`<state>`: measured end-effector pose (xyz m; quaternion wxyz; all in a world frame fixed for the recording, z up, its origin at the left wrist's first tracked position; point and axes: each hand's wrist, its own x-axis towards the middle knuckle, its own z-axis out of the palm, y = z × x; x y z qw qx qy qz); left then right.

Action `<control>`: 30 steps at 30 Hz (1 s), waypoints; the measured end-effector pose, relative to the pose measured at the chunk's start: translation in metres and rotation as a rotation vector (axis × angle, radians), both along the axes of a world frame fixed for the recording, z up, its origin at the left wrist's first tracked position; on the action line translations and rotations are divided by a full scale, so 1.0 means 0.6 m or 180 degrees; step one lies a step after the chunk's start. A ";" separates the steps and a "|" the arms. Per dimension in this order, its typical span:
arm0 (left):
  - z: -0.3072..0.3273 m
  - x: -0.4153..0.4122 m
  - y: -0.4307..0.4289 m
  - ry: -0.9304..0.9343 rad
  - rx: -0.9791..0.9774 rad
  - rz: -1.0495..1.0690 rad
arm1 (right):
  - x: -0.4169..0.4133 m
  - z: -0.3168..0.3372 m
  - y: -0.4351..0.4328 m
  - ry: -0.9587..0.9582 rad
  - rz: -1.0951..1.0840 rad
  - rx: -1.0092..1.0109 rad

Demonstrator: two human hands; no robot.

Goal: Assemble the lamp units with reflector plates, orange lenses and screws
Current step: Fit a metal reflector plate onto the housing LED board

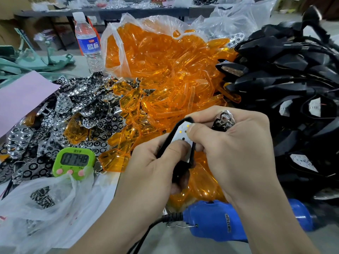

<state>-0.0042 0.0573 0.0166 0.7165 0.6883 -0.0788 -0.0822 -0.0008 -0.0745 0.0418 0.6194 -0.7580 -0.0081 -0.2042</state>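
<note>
My left hand [156,162] grips a black lamp unit [180,138] from the left, its white LED board facing up. My right hand [233,149] holds a shiny reflector plate [223,121] between its curled fingers, and its thumb presses on the LED board. Orange lenses [165,85] spill from a clear bag across the middle of the table. A heap of chrome reflector plates [77,114] lies to the left. Black lamp housings [293,85] are stacked on the right. Small screws [43,197] show through a plastic bag at the lower left.
A blue electric screwdriver [218,220] with a black cord lies under my wrists. A green timer [74,161] sits by the reflector heap. A water bottle [88,43] stands at the back left, next to a pink sheet [23,96].
</note>
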 end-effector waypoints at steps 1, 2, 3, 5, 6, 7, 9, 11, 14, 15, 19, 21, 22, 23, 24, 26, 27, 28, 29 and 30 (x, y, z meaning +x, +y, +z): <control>-0.001 0.000 0.000 -0.0010 -0.0007 0.0012 | 0.000 0.000 0.001 -0.0011 0.0023 0.0011; -0.002 0.000 -0.001 -0.0016 -0.0004 0.0030 | 0.000 0.000 0.001 -0.0025 0.0043 0.0016; -0.002 0.000 0.000 -0.0026 0.0012 0.0056 | 0.000 -0.001 0.002 -0.0036 0.0054 0.0013; -0.002 0.000 0.001 -0.0055 0.0060 0.0092 | 0.000 -0.001 0.003 -0.0049 0.0051 0.0006; -0.002 0.000 0.001 -0.0063 0.0073 0.0089 | 0.000 -0.002 0.003 -0.0051 0.0046 0.0014; -0.002 0.000 0.002 -0.0068 0.0077 0.0082 | 0.001 -0.003 0.003 -0.0051 0.0050 0.0024; -0.002 -0.001 0.003 -0.0087 0.0088 0.0086 | 0.000 -0.002 0.003 -0.0046 0.0084 0.0007; -0.002 -0.002 0.004 -0.0118 0.0116 0.0112 | -0.001 0.000 0.003 -0.0024 0.0100 0.0000; -0.003 -0.002 0.003 -0.0175 0.0188 0.0169 | -0.002 0.001 0.003 0.0021 0.0120 0.0118; -0.004 -0.002 0.004 -0.0205 0.0218 0.0194 | -0.002 0.000 0.004 0.0024 0.0115 0.0111; -0.007 -0.001 0.004 -0.0297 0.0312 0.0261 | -0.002 -0.001 0.007 -0.0016 0.0045 0.0054; -0.007 -0.001 0.004 -0.0312 0.0309 0.0261 | -0.002 -0.001 0.008 -0.0060 0.0054 0.0049; -0.007 -0.001 0.004 -0.0319 0.0307 0.0259 | -0.002 -0.002 0.008 -0.0079 0.0057 0.0041; -0.007 -0.001 0.005 -0.0334 0.0312 0.0257 | -0.002 -0.002 0.008 -0.0087 0.0058 0.0029; -0.006 -0.001 0.004 -0.0348 0.0322 0.0259 | -0.002 -0.002 0.007 -0.0087 0.0058 0.0008; -0.004 -0.002 0.004 -0.0353 0.0325 0.0252 | -0.001 -0.003 0.006 -0.0068 0.0054 0.0001; -0.004 -0.002 0.004 -0.0354 0.0310 0.0245 | 0.000 -0.003 0.005 -0.0042 0.0048 0.0045; -0.004 -0.002 0.004 -0.0350 0.0286 0.0243 | 0.000 -0.004 0.004 -0.0011 0.0039 0.0093; -0.004 -0.002 0.004 -0.0328 0.0261 0.0236 | 0.001 -0.004 0.004 0.0011 0.0030 0.0118; -0.003 -0.002 0.004 -0.0279 0.0226 0.0223 | 0.001 -0.005 0.003 0.0026 0.0025 0.0132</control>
